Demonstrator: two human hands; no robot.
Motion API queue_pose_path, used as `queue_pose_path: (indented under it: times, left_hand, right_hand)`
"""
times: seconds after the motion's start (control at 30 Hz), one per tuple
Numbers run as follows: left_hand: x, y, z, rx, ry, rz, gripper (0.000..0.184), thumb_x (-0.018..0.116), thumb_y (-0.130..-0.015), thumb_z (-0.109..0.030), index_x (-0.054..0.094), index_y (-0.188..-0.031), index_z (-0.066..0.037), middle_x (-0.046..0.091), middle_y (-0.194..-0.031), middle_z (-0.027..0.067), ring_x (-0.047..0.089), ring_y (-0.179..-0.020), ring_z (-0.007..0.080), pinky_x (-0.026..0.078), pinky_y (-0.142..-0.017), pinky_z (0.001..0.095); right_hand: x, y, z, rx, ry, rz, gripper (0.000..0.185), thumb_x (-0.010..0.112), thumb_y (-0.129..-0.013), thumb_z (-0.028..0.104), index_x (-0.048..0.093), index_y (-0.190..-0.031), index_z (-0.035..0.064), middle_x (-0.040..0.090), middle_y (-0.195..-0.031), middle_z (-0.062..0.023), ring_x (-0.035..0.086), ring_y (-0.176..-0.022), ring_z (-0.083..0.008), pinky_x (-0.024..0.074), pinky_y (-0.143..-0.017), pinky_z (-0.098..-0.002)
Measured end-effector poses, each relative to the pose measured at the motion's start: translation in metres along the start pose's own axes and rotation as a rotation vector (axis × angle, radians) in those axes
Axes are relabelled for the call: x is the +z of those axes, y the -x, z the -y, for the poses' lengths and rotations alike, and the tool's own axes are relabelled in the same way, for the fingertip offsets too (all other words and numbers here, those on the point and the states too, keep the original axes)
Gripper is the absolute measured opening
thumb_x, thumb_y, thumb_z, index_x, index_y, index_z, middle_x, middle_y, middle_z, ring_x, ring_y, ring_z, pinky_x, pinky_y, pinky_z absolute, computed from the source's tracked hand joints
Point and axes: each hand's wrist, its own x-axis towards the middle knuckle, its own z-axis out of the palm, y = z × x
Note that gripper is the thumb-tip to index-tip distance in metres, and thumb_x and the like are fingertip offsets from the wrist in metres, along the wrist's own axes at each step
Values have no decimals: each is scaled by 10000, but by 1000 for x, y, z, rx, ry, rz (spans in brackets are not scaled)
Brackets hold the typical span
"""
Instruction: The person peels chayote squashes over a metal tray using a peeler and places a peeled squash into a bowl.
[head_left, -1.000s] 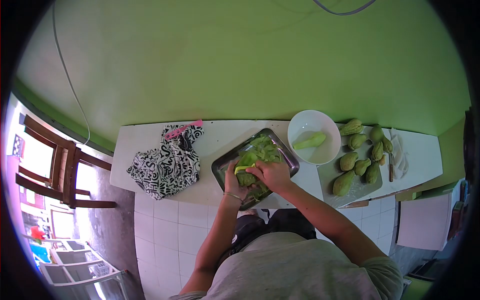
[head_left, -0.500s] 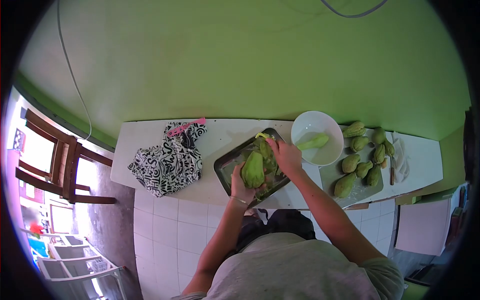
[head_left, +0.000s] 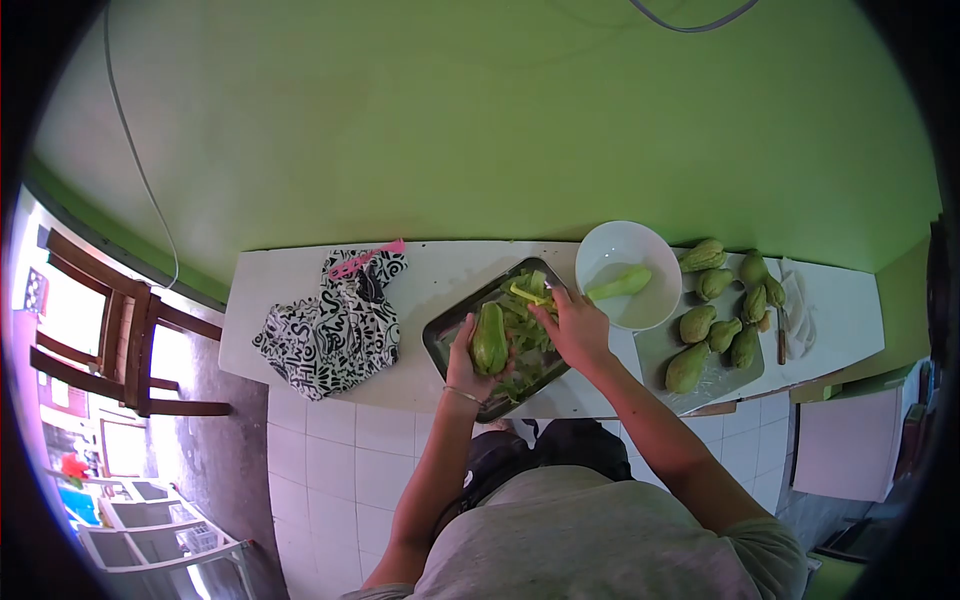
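Left hand [head_left: 463, 366]: fingers wrap a seemingly part-peeled chayote [head_left: 490, 341] over the tray [head_left: 438, 338]. Right hand [head_left: 583, 330]: fingers grip the yellow peeler [head_left: 530, 295], at the chayote's 1 o'clock. Bowl [head_left: 630, 243], tray's 2 o'clock: one peeled chayote [head_left: 622, 283]. Unpeeled chayotes [head_left: 697, 324], 3 o'clock: apparently remaining.

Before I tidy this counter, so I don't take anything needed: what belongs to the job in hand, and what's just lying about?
In the job:
green vegetable in the left hand
yellow peeler in the right hand
metal tray of peelings
white bowl holding a paler vegetable
vegetables at right, probably

Seemingly lying about:
patterned cloth
white cloth
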Motion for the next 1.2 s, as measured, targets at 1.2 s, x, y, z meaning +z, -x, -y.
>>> queue_pose_path:
  times: [1.2]
  left_hand:
    - [0, -3, 12, -110, 44, -22, 350, 434, -885, -438, 589, -975, -137, 624, -794, 40, 592, -661, 204, 406, -468, 291]
  right_hand:
    - [6, 30, 20, -188, -350, -1, 466, 528, -879, 460, 540, -600, 87, 523, -487, -89, 541, -433, -278, 412, -415, -376]
